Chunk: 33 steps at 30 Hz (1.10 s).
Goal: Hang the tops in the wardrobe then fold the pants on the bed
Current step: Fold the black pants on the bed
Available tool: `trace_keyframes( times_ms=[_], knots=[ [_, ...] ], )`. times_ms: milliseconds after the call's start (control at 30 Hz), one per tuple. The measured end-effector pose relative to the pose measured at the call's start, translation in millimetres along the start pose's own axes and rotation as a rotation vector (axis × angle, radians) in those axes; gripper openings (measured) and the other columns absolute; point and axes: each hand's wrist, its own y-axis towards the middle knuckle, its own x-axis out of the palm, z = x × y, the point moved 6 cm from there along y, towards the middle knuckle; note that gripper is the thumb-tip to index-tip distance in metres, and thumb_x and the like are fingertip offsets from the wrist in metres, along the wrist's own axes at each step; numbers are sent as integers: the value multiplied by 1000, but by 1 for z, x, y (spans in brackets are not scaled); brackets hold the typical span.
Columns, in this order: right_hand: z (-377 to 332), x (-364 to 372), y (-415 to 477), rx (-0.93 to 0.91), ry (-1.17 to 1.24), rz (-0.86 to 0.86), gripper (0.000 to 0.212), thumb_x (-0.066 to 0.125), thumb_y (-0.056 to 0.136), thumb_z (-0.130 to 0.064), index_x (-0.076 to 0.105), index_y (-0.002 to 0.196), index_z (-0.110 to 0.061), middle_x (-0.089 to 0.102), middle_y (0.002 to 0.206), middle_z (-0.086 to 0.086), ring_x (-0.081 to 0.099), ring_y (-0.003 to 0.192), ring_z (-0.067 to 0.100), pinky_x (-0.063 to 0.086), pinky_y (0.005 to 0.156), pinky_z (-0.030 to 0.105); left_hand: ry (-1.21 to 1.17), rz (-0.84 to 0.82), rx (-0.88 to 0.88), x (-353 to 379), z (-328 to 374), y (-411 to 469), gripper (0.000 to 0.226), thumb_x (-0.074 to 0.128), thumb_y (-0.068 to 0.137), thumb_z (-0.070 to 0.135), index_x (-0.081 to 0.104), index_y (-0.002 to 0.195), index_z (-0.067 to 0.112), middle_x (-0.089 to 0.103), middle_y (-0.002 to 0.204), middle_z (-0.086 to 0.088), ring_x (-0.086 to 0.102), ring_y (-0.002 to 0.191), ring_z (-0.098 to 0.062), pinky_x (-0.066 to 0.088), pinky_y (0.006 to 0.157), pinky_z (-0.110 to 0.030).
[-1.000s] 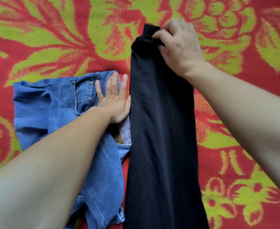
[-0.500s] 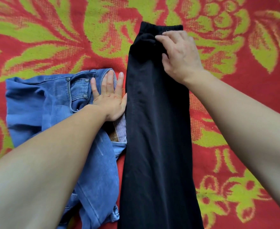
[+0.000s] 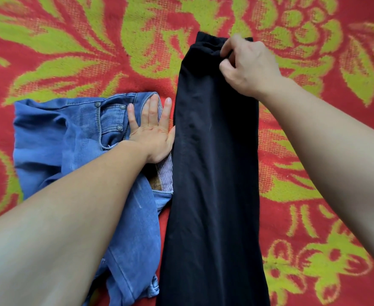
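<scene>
1. Right, the black pants (image 3: 214,151) lie in a long flat strip down the middle of the frame, from the upper centre to the bottom edge, spread on the red-and-green bed (image 3: 314,129).
2. Up at the top end, the right hand (image 3: 247,65) has its fingers (image 3: 227,48) curled in, and they look to be pinching the fabric just below the waist edge. There's a little motion blur there, so the exact bite is hard to read.
3. Over at centre left, the left hand (image 3: 153,138) lies flat on the jeans (image 3: 71,140), fingers (image 3: 152,109) straight and spread across the waistband, holding nothing. Its thumb side touches the edge of the black pants.
4. Handling call: the black cloth looks thin, soft and light. It drapes with barely a ridge, so it should lift with a two-finger pinch, but it will sag and crease wherever it isn't supported.
5. Best place to take it, I'd say, is that waist edge, where the layers are thickest. A grip at both corners would carry the fold over evenly.
6. The jeans are another story. That's heavier, stiffer denim, bunched in a heap at the left, with rivets and a thick waistband. They'll hold a crease but need flattening first, and the waistband is the firm place to grab.
7. One risk is that soft fabric may catch on the fuzzy bed cover and drag out of line.
</scene>
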Motion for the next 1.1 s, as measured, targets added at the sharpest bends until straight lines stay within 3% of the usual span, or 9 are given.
trace_keyframes(
  times_ms=[133, 267, 367, 433, 533, 700, 833, 967, 1100],
  knots=[
    [-3, 2, 13, -36, -109, -118, 46, 46, 98, -53, 58, 133, -25, 67, 123, 6, 57, 120, 33, 47, 92, 43, 6, 8, 5, 0, 1, 0, 67, 5, 100, 49, -34, 146, 21, -35, 156, -13, -33, 144, -25, -25, 110, -60],
    [-7, 6, 15, -134, -96, -151, 46, 57, 91, -58, 56, 115, -19, 65, 108, 1, 58, 107, 30, 35, 97, 45, 8, 33, 4, 0, 1, 0, 66, 7, 101, 47, -32, 148, 20, -33, 156, -13, -31, 145, -26, -24, 110, -60],
    [0, 10, 8, -181, -87, -181, 51, 50, 88, -70, 51, 101, -21, 59, 91, -4, 50, 98, 23, 29, 100, 47, 12, 49, 3, 0, 1, 1, 66, 8, 101, 45, -31, 148, 20, -33, 157, -13, -30, 145, -26, -24, 110, -61],
    [0, 14, 3, -226, -150, -228, 57, 48, 85, -74, 54, 103, -20, 60, 93, -2, 46, 102, 24, 26, 102, 47, 12, 46, 2, 0, 1, 2, 66, 8, 101, 46, -31, 148, 20, -33, 156, -13, -30, 145, -26, -25, 109, -60],
    [-6, 14, 3, -298, -282, -244, 57, 58, 86, -65, 60, 118, -18, 63, 108, 6, 47, 112, 32, 23, 106, 49, 13, 38, -2, 0, 1, 2, 66, 7, 101, 46, -32, 148, 20, -34, 156, -12, -30, 145, -25, -25, 110, -60],
    [-14, 2, 5, -332, -269, -249, 34, 66, 87, -55, 71, 104, -25, 61, 99, 1, 51, 108, 30, 25, 105, 46, 18, 46, 1, -1, 2, 0, 66, 8, 102, 46, -31, 148, 20, -33, 157, -13, -29, 146, -26, -24, 110, -60],
    [-22, 0, 5, -363, -255, -154, 15, 53, 99, -33, 48, 97, -19, 60, 96, 5, 56, 101, 34, 32, 97, 47, 39, 81, 4, 0, 2, 0, 66, 8, 101, 46, -30, 149, 19, -30, 158, -14, -27, 146, -26, -23, 111, -61],
    [-26, 3, 10, -315, -289, -250, 26, 60, 95, -33, 51, 111, -15, 63, 101, 5, 57, 103, 33, 34, 97, 47, 53, 93, 4, 0, 2, 0, 67, 8, 101, 47, -29, 149, 18, -29, 158, -14, -25, 147, -26, -22, 111, -61],
    [-22, 0, 17, -222, -256, -224, 39, 57, 86, -10, 50, 125, -10, 63, 114, 11, 60, 103, 37, 40, 85, 41, 46, 92, 9, 0, 2, 0, 67, 7, 101, 47, -29, 149, 18, -29, 158, -15, -26, 147, -27, -22, 111, -61]
  ],
)
